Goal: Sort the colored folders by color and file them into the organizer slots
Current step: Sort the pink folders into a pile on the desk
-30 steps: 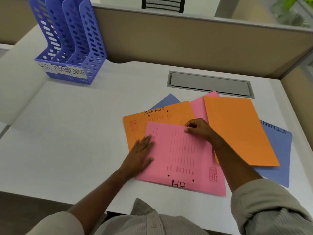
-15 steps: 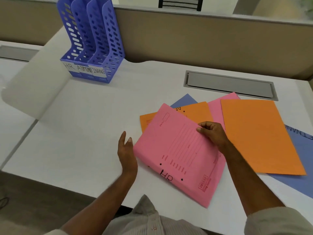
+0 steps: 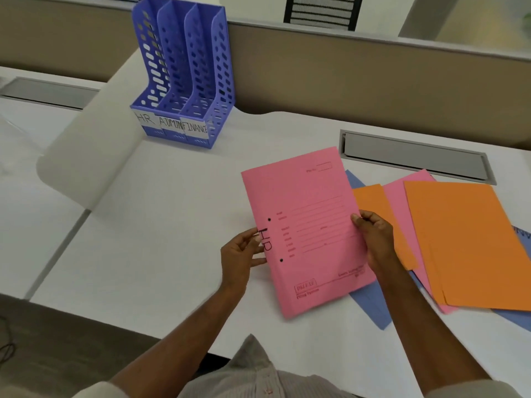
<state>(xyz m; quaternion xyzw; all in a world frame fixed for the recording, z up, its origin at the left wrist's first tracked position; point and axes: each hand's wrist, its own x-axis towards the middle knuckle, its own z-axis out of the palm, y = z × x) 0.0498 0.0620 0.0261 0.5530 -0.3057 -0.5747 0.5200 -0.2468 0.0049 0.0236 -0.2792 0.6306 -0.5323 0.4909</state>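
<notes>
A pink folder (image 3: 307, 225) marked HR is lifted off the desk, tilted, between both hands. My left hand (image 3: 241, 257) pinches its left edge by the HR mark. My right hand (image 3: 373, 239) grips its right edge. To the right lie more folders in a loose pile: a large orange folder (image 3: 465, 242) on top, a second orange folder (image 3: 370, 202), another pink folder (image 3: 402, 196) and blue folders (image 3: 370, 308) underneath. A blue three-slot organizer (image 3: 184, 76), labelled HR, ADMIN and FINANCE, stands at the far left with nothing visible in its slots.
The white desk (image 3: 161, 219) meets a beige partition wall (image 3: 344, 76) behind. A grey cable hatch (image 3: 413, 156) lies just beyond the folders. A second hatch (image 3: 46, 93) sits on the neighbouring desk at left. The desk's front edge runs close to my body.
The pink HR folder came off the pile, turned upright-wise and moved left toward the organizer. My left hand went from flat on it to pinching its edge.
</notes>
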